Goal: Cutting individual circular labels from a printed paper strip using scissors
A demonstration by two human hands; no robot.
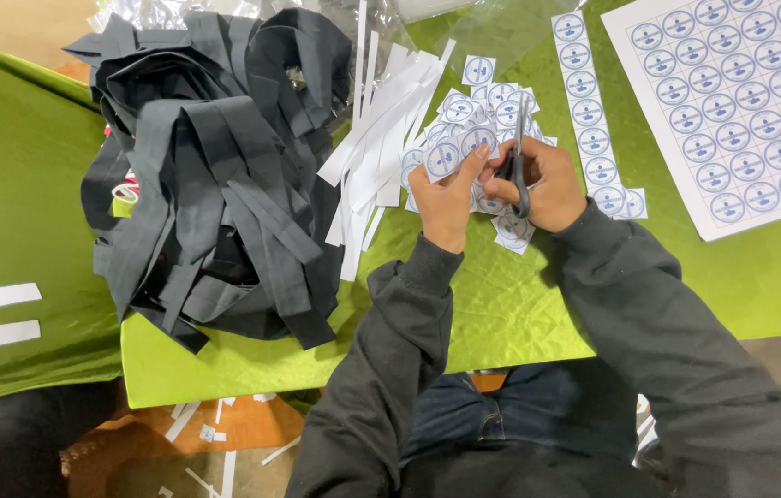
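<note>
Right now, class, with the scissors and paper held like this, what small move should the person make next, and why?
Probably close the scissors to snip the next label free. The right hand has the blades raised among the paper, the left hand pinches a small round-printed label piece beside them, and cut squares already lie heaped on the green cloth.

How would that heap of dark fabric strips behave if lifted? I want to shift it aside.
The dark fabric strips drape and fold loosely, so probably floppy. They overlap in a tangle, so lifting some may drag others along. Unlikely to roll or slide on the green cloth.
</note>
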